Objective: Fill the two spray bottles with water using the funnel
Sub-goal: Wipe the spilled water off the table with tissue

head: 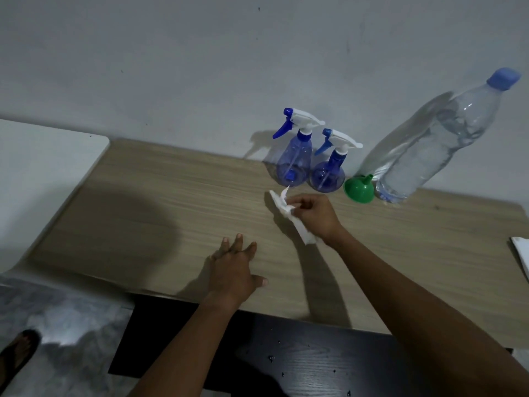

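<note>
Looking down from the head camera, a pale wood-grain table (143,210) runs along a grey wall (200,67), and the task's things stand in a row at its far edge. The left spray bottle (293,159) and the right spray bottle (329,171), both blue-tinted with white and blue trigger heads screwed on, stand upright and side by side, their bases just about touching; how full they are I cannot tell. Just to the right of them the green funnel (359,189) lies tipped, its wide mouth facing the camera and its spout pointing back toward the wall, between the right spray bottle and a tall clear water bottle (429,150) that stands upright with its blue cap (503,78) on. The right hand (312,216) is in front of the spray bottles, fingers curled and clamped on a crumpled white tissue (289,213) that touches the tabletop. The left hand (234,270) lies palm down on the table nearer the front edge, fingers straight and slightly apart, thumb out to the side, holding nothing. A dark lower shelf (286,353) below the front edge carries a few droplets. A sandalled foot (17,356) shows on the floor at bottom left.
</note>
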A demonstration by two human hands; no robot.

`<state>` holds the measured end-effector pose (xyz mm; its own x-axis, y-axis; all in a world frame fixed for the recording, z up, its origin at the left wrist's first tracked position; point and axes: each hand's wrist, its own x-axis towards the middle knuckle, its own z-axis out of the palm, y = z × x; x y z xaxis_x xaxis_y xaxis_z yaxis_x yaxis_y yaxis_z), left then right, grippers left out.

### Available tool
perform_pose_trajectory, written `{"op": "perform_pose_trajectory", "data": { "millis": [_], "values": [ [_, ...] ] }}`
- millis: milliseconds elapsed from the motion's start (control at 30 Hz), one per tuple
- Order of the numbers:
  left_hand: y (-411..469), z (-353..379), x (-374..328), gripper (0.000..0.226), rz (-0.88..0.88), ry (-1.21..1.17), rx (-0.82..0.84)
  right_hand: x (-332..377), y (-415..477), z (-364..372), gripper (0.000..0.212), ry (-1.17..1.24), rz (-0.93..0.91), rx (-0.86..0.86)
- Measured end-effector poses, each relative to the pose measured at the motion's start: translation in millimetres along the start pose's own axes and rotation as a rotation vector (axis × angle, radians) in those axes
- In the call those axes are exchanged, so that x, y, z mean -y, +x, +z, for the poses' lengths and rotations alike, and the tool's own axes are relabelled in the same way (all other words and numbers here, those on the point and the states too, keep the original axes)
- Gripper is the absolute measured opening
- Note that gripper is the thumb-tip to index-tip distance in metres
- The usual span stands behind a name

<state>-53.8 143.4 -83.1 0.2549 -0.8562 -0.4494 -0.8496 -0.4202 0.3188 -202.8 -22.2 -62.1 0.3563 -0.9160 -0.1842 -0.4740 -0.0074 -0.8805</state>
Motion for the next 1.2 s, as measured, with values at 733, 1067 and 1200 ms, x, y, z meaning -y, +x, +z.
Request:
{"op": "perform_pose_trajectory", "data": {
  "millis": [733,1067,1200],
  "values": [
    [2,1,2,0.091,0.027,0.066,-0.022,-48,33,27,0.074,-0.911,-0.325,0.260],
    [-17,14,-25,0.097,0.057,0.036,-0.015,-78,-7,-50,0.063,-0.923,-0.414,0.394],
    [-36,39,-63,0.104,0.101,0.014,0.007,-93,-37,-79,0.071,-0.841,-0.321,0.387]
  ]
}}
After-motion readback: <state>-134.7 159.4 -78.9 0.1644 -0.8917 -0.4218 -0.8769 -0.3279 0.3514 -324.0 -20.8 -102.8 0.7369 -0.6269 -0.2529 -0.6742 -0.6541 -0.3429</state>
